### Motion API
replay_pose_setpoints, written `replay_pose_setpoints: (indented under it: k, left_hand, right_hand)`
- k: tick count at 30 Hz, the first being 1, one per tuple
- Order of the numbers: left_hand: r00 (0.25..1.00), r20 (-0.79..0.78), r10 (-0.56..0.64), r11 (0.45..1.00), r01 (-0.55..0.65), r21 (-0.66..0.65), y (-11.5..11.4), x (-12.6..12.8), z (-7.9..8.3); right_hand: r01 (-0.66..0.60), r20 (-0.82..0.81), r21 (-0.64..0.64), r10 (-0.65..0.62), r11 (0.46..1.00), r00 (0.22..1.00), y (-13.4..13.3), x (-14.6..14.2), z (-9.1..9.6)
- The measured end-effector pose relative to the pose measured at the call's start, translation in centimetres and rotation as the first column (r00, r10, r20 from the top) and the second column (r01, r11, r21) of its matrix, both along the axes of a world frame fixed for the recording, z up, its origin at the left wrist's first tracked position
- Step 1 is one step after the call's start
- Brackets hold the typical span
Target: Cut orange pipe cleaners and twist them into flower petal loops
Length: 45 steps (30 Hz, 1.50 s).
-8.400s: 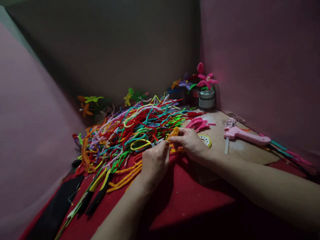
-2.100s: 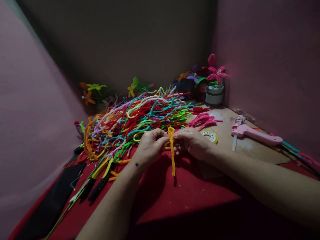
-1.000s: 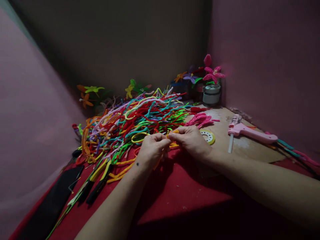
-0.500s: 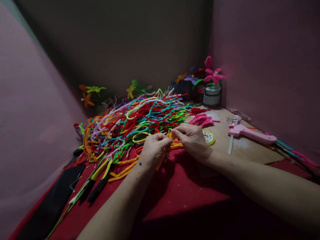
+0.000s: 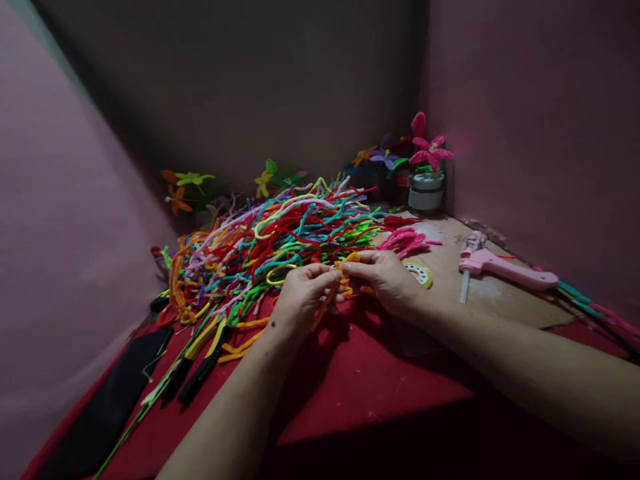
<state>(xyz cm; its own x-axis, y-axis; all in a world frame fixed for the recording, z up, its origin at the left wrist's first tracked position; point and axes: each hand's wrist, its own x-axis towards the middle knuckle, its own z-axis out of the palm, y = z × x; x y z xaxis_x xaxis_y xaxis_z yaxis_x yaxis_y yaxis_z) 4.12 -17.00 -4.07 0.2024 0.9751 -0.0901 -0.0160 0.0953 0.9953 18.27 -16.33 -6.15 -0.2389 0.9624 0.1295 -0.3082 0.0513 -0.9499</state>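
Note:
Both my hands meet above the front edge of a large heap of coloured pipe cleaners [image 5: 300, 223]. My left hand [image 5: 306, 297] pinches an orange pipe cleaner [image 5: 324, 312], one end of which hangs below its fingers. Close against it, my right hand [image 5: 383, 277] has thumb and forefinger closed on an orange pipe-cleaner piece [image 5: 351, 258] bent into a loop. The fingertips of the two hands nearly touch, and part of the orange piece is hidden between them. More orange pipe cleaners [image 5: 245, 347] lie on the red cloth left of my left wrist.
Yellow-black pliers [image 5: 203, 357] and a black flat case [image 5: 107, 407] lie at the left. Right of my hands are a yellow-rimmed tape roll [image 5: 419, 273], pink pipe cleaners [image 5: 407, 240] and a pink glue gun [image 5: 507, 265] on a board. Pipe-cleaner flowers [image 5: 431, 152] stand behind, beside pink walls.
My right hand has turned slightly, and its fingers are now straighter. More of the orange loop shows above its fingertips. My left hand stays nearly in place, still pinching.

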Motion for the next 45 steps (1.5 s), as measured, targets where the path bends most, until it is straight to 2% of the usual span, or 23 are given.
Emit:
replay_pose_setpoints:
  k: [5,14,17,19,22,24,26,27,28,29,31,32,34,36,40,45]
  left_hand:
    - [0.997,-0.042,0.061,0.991,-0.055,0.125,0.0,0.0,0.1]
    - [0.998,-0.026,0.055,0.993,-0.051,0.111,0.0,-0.1,0.3]
    - [0.998,-0.049,0.045,0.992,-0.039,0.116,0.1,-0.1,0.3]
    - [0.992,-0.107,0.065,0.984,-0.046,0.170,0.1,0.0,0.2]
    - [0.961,-0.239,0.138,0.926,-0.040,0.376,-0.1,0.2,-0.1]
    - [0.925,-0.340,0.173,0.838,0.043,0.544,-0.2,0.2,-0.2]
    - [0.892,-0.420,0.169,0.764,0.150,0.628,-0.2,0.2,-0.3]
    - [0.888,-0.435,0.152,0.760,0.177,0.626,-0.2,0.1,-0.2]
    - [0.897,-0.424,0.127,0.787,0.170,0.594,-0.2,0.0,-0.2]
    - [0.917,-0.387,0.096,0.837,0.136,0.530,0.0,-0.1,-0.1]
    - [0.969,-0.245,0.024,0.946,0.057,0.318,0.3,-0.5,0.0]
    - [0.987,-0.158,-0.018,0.980,0.049,0.194,0.5,-0.7,0.0]
    - [0.994,-0.010,-0.110,0.994,0.110,0.007,0.8,-1.0,-0.2]
    - [0.982,0.064,-0.175,0.980,0.180,-0.087,1.0,-1.1,-0.4]
    - [0.982,0.064,-0.180,0.972,0.187,-0.144,0.9,-1.1,-0.5]
    - [0.990,-0.047,-0.136,0.991,0.134,-0.025,0.5,-0.7,0.0]
  right_hand:
    - [0.030,0.041,0.001,-0.030,1.000,0.999,-0.1,-0.1,0.2]
    - [-0.034,0.037,-0.063,0.036,0.997,0.999,-0.1,-0.3,-0.1]
    - [-0.005,0.055,-0.111,0.011,0.994,0.998,-0.2,-0.5,0.2]
    - [0.028,0.050,-0.133,-0.022,0.991,0.998,-0.3,-0.6,0.5]
    - [0.056,0.033,-0.155,-0.051,0.986,0.998,-0.3,-0.6,0.7]
    - [0.073,0.027,-0.152,-0.070,0.986,0.997,-0.2,-0.6,0.5]
    - [0.084,0.038,-0.124,-0.080,0.989,0.996,-0.1,-0.4,0.3]
    - [0.083,0.042,-0.107,-0.079,0.991,0.996,0.0,-0.4,0.2]
    - [0.079,0.042,-0.092,-0.076,0.993,0.996,0.0,-0.3,0.2]
    - [0.077,0.041,-0.082,-0.073,0.994,0.996,0.0,-0.3,0.2]
    - [0.084,0.036,-0.068,-0.081,0.994,0.996,0.0,-0.3,0.4]
    - [0.087,0.038,-0.061,-0.085,0.994,0.996,-0.1,-0.3,0.5]
    - [0.090,0.047,-0.038,-0.088,0.995,0.995,-0.3,-0.4,0.8]
    - [0.097,0.062,-0.003,-0.096,0.995,0.993,-0.4,-0.4,0.9]
    - [0.134,0.119,0.077,-0.143,0.988,0.982,-0.5,-0.4,0.8]
    - [0.150,0.212,0.184,-0.188,0.971,0.959,-0.4,-0.3,0.6]
